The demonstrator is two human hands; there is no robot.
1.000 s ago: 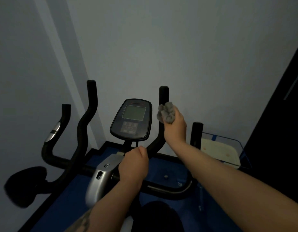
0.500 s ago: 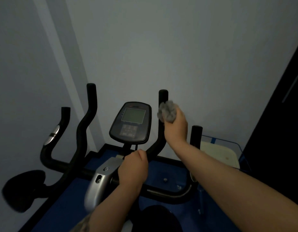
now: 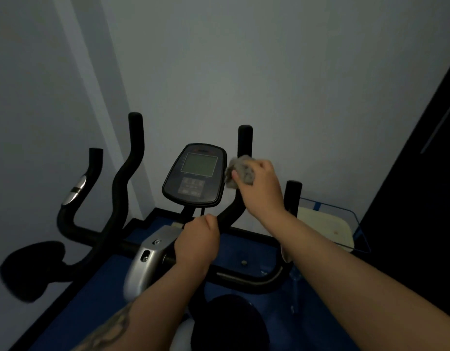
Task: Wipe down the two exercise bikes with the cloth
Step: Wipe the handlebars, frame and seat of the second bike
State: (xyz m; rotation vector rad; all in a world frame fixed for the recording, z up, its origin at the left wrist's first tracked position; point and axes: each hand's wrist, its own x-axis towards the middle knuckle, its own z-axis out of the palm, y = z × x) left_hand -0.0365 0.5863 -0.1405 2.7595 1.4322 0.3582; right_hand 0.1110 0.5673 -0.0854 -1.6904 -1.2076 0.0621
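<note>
The right hand (image 3: pixel 263 188) has its grip closed around a crumpled grey fabric cloth (image 3: pixel 240 172), fingers curled over the wad, and presses it against the upright black padded handlebar post (image 3: pixel 245 140) on the right of the near black exercise bike (image 3: pixel 246 282). The cloth sits just beside the right edge of the bike's dark oval console with a greyish rectangular screen (image 3: pixel 196 174); whether it touches the console cannot be told. The top of the post stands clear above the cloth.

The left hand (image 3: pixel 197 243) is lower and nearer, its grip wrapped in a fist around the black handlebar where it curves below the console, beside the silver metal bracket with a bolt (image 3: pixel 149 254). The left forearm carries dark tattoo markings near the bottom edge of the view.

A shorter black post (image 3: pixel 293 196) stands to the right of the right wrist. To the left, the curved black handlebars with a silver band (image 3: pixel 77 190) belong to a second exercise bike (image 3: pixel 117 196), which stands apart from both hands; its dark saddle (image 3: pixel 31 271) shows at the lower left. Both bikes stand on a blue floor mat with a black border (image 3: pixel 92 295). At the far right, a clear plastic bin (image 3: pixel 355 224) holds a pale cream flat item (image 3: pixel 325 229). A plain grey wall (image 3: pixel 269 72) fills the background, and a dark panel (image 3: pixel 426 186) runs down the right edge.
</note>
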